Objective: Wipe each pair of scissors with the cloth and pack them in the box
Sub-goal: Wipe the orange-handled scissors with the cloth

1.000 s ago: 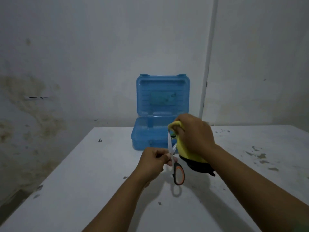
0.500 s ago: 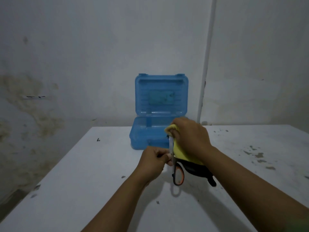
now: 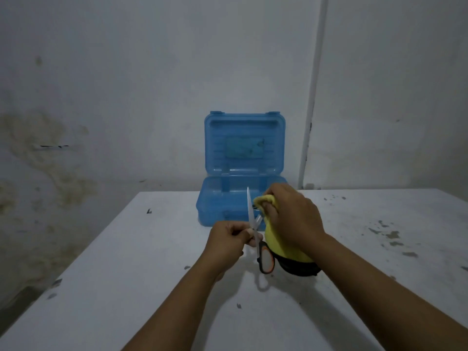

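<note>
The orange-and-black-handled steel scissors (image 3: pixel 255 234), held open above the white tabletop (image 3: pixel 126 262) before the blue plastic box (image 3: pixel 243 196), stay pinched near the pivot in my left fingers (image 3: pixel 249 233) while my right hand (image 3: pixel 293 221), curled around the yellow cloth (image 3: pixel 276 245), should slide tipward along one blade.

Two forearms in view, both bare from lower frame edge to wrist. No sleeves, gloves, watch, rings or bands visible. Left hand (image 3: pixel 229 240) and right hand (image 3: pixel 295 219) uncovered, fingers (image 3: pixel 270 212) bare. Nails short where seen. Detail limited by dim lighting. Nothing further of the body visible.
</note>
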